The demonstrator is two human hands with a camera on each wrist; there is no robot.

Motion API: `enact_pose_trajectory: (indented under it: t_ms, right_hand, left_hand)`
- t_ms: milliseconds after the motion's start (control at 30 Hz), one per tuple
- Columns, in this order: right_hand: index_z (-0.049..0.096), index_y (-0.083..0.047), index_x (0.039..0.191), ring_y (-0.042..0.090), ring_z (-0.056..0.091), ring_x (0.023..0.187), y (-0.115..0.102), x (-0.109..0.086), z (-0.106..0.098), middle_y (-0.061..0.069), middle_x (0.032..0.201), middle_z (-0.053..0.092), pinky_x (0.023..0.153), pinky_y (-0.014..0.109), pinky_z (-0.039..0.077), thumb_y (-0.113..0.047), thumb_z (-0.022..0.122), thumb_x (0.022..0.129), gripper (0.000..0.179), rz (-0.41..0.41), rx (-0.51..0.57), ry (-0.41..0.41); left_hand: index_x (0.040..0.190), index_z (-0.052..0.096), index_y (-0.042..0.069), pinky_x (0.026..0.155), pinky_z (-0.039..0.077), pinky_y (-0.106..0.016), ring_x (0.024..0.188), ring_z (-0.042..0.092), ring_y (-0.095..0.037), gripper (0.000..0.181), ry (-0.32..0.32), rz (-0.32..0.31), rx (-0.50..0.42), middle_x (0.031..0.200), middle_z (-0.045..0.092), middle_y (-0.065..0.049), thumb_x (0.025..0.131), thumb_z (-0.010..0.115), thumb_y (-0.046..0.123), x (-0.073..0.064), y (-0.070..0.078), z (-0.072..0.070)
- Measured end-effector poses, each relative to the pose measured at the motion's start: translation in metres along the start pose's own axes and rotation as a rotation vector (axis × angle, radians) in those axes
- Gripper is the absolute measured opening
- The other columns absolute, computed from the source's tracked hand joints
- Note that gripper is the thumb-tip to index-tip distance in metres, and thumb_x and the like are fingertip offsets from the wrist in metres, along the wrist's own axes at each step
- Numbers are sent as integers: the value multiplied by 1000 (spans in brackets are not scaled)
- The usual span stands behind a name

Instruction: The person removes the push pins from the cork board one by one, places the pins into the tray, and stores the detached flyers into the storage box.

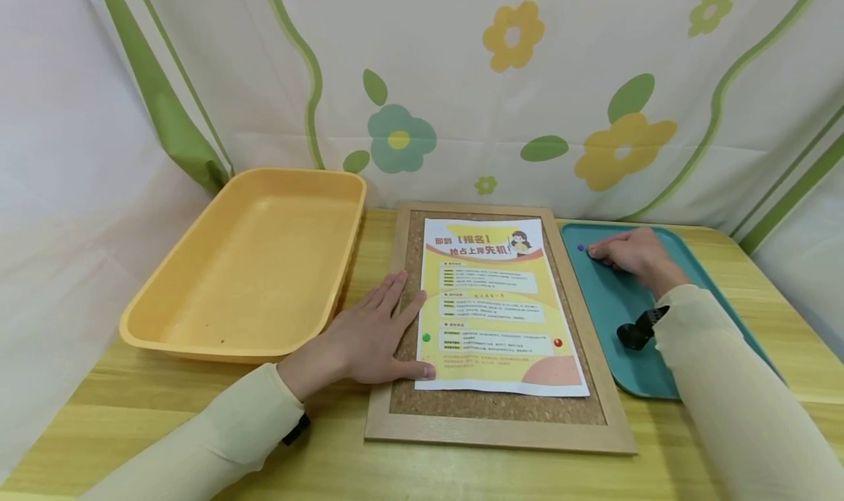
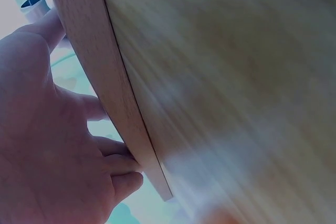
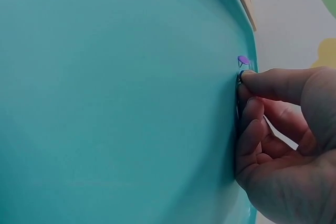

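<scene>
My left hand (image 1: 369, 336) rests spread across the left side of a wood-framed cork board (image 1: 494, 406), its thumb and fingertips on a printed yellow poster (image 1: 491, 310). In the left wrist view the board's wooden frame (image 2: 105, 72) runs past the fingers. A green thumbtack (image 1: 426, 338) and a red thumbtack (image 1: 557, 343) sit at the poster's lower left and lower right. Over the teal tray (image 1: 606, 318), my right hand (image 1: 633, 254) pinches a dark blue thumbtack (image 3: 241, 76), mostly hidden by thumb and finger. Beside those fingertips a purple thumbtack (image 3: 243, 60) lies on the tray.
A deep yellow tray (image 1: 244, 266) stands left of the board, with a few dark specks on its floor. The teal tray lies close along the board's right edge. A flower-printed curtain (image 1: 448, 120) hangs behind the wooden table (image 1: 316, 442).
</scene>
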State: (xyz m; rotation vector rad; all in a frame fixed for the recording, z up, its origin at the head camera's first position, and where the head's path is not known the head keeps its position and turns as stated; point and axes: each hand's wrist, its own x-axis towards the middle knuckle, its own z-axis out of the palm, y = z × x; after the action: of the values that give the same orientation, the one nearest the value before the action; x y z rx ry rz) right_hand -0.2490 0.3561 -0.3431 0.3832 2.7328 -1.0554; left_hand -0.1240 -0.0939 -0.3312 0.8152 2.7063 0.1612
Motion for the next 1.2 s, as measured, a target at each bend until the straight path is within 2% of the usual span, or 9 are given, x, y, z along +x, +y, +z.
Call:
enact_pose_trajectory:
  t_ms: [300, 433, 533, 633, 800, 1033, 1200]
  right_hand:
    - [73, -2, 135, 21, 60, 97, 4, 0, 3, -7, 99, 73, 76, 28, 51, -31, 68, 103, 43, -10, 9, 21]
    - [71, -3, 137, 23, 59, 102, 6, -1, 3, 9, 121, 72, 80, 29, 50, -31, 67, 104, 44, -11, 9, 21]
    - [70, -3, 139, 26, 57, 109, 6, -2, 3, 20, 139, 65, 84, 31, 48, -32, 66, 106, 44, -9, 9, 15]
    - [69, -4, 141, 28, 56, 114, 7, -2, 2, 23, 147, 60, 87, 32, 48, -33, 65, 106, 45, -10, 16, 4]
    - [67, -6, 143, 27, 55, 116, 9, -4, 0, 21, 147, 58, 90, 33, 47, -35, 66, 106, 47, -19, 29, -22]
    - [68, -12, 144, 25, 53, 115, 11, -5, -3, 11, 139, 58, 91, 33, 47, -35, 69, 104, 46, -7, 87, -44]
    - [64, -10, 148, 24, 52, 116, 10, -4, -1, 12, 144, 55, 91, 31, 46, -32, 68, 105, 49, -5, 108, -55]
  left_hand:
    - [172, 15, 14, 135, 18, -53, 168, -1, -37, 113, -4, 1, 9, 179, -3, -22, 92, 58, 81, 0, 0, 0]
    - [172, 16, 13, 135, 19, -53, 168, 0, -38, 113, -3, 4, 5, 178, -2, -23, 92, 58, 80, 0, 0, 0]
    - [172, 16, 12, 135, 19, -53, 168, 0, -38, 112, -4, 5, 7, 178, -2, -23, 93, 58, 80, 0, 0, -1]
    - [172, 16, 12, 135, 19, -53, 168, 1, -38, 112, -5, 5, 8, 178, -1, -23, 93, 58, 80, 0, 0, -2]
    - [172, 16, 11, 135, 20, -53, 168, 2, -38, 113, -8, 5, 5, 178, -1, -23, 93, 57, 81, 1, 0, -2]
    - [172, 14, 13, 135, 17, -53, 168, -1, -38, 113, -10, 11, 15, 178, -3, -22, 93, 56, 81, 3, 0, -2]
    - [172, 13, 13, 136, 16, -52, 168, -2, -37, 113, -18, 3, 5, 178, -4, -22, 93, 57, 81, 1, -1, -2]
